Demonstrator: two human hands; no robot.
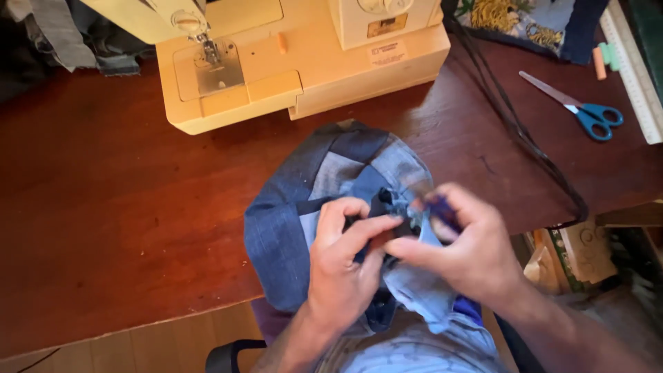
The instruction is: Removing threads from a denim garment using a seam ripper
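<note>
A patchwork denim piece [304, 186] in dark and pale blue panels lies over the front edge of the wooden table [103, 207] and hangs down toward my lap. My left hand [342, 266] pinches a fold of the denim near its middle. My right hand [463, 252] meets it from the right, fingers closed on the same bunched fabric, with a small dark blue object between its fingertips that is too blurred to identify.
A cream sewing machine [276, 62] stands at the back of the table. Blue-handled scissors [583, 110], a ruler [632, 69] and a black cable [518, 131] lie at the right. Cloth is piled at the far left and far right corners.
</note>
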